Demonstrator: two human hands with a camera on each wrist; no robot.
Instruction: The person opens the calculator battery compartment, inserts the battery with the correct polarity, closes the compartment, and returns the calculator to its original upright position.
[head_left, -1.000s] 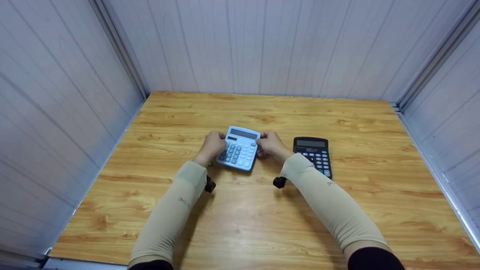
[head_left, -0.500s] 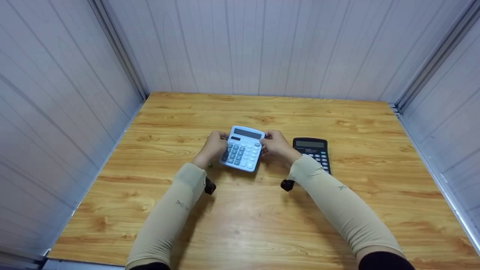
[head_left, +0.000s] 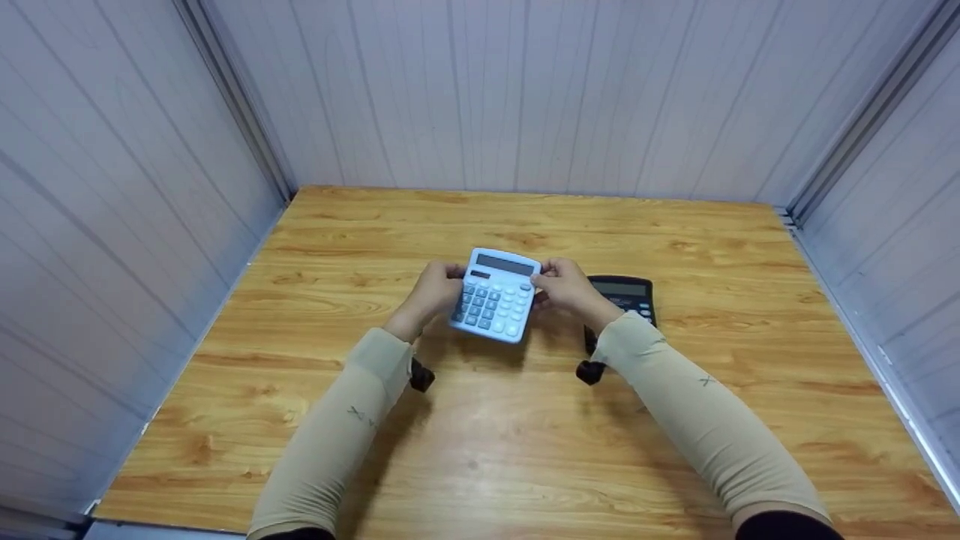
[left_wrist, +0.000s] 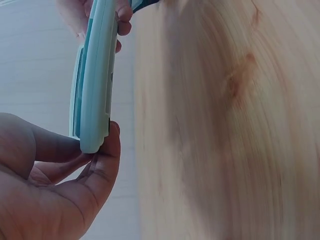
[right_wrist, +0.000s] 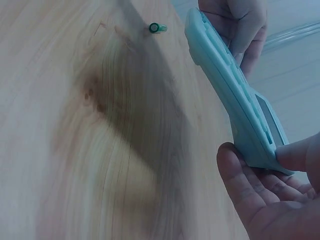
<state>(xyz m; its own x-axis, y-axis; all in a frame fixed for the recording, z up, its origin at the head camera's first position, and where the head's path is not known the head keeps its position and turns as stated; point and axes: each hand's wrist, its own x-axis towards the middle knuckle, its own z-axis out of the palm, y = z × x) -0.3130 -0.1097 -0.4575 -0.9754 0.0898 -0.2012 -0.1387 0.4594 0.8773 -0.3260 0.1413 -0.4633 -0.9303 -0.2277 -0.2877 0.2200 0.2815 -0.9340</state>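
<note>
Along the back and sides in the head view, pale panelled walls (head_left: 495,90). Below, a wood-grain surface (head_left: 495,450). Stretched forward over it, two beige sleeves (head_left: 322,435). Held up clear of the surface, near its middle, a pale calculator (head_left: 496,296): keys and display shown to the head camera, but edge-on to the left wrist camera. To the right, lying on the surface and partly covered by the right arm, a black calculator (head_left: 637,298). At opposite side edges of the pale calculator, left hand (head_left: 439,289) and right hand (head_left: 566,287), each grip narrow and pinching the casing; in both wrist views, thumb on the face, fingers behind. Smallest, on the surface, a green cylinder (right_wrist: 158,28), plain only in the right wrist view.
</note>
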